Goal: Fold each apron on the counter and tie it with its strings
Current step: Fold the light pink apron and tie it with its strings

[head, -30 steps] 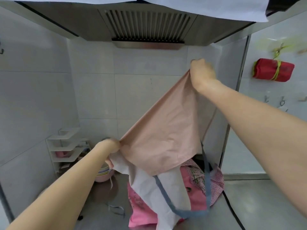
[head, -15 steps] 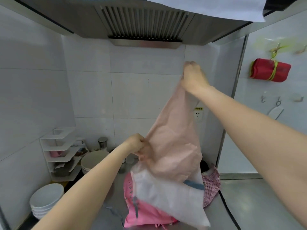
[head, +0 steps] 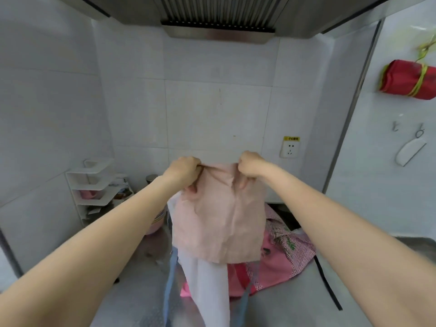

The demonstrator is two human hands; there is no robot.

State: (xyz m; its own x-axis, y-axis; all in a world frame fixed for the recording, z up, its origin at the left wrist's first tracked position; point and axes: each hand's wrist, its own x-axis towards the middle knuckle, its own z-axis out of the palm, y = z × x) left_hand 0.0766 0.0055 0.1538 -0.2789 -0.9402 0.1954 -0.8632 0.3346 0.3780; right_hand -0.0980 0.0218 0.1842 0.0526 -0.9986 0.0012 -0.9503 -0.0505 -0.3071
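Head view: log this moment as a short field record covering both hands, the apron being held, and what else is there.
left hand: grips the top edge of the peach apron
right hand: grips the same top edge
peach apron: held up over the counter, white part and blue strings hanging down
counter: pink checked apron lying crumpled behind
right wall: red bundle, tied, hanging

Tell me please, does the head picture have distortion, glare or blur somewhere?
Head view: wide-angle bending curves the door frame and stretches both forearms; light is soft and even, with faint sheen on the steel counter; the peach apron is slightly soft, and the hanging blue strings look smeared.
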